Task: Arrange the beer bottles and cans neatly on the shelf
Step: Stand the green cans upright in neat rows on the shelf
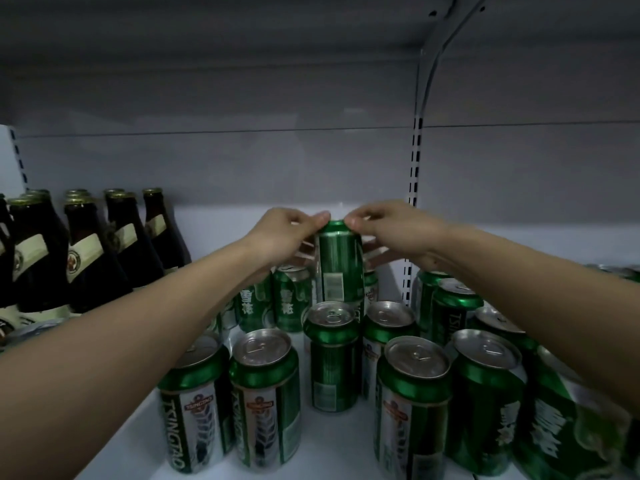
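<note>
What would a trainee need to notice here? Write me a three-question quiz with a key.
1. True or false: both hands hold the raised green can.
2. Where do the dark bottles stand? A) left of the cans B) right of the cans C) behind the raised can
3. Fill in: the can at front left reads ____ down its side.

Key:
1. True: the left hand and the right hand both pinch it near its top, above the other cans.
2. A
3. TSINGTAO

Dim, bluish light, shadowed upper shelf (242,81), wide-angle bending at edges, soft focus
</note>
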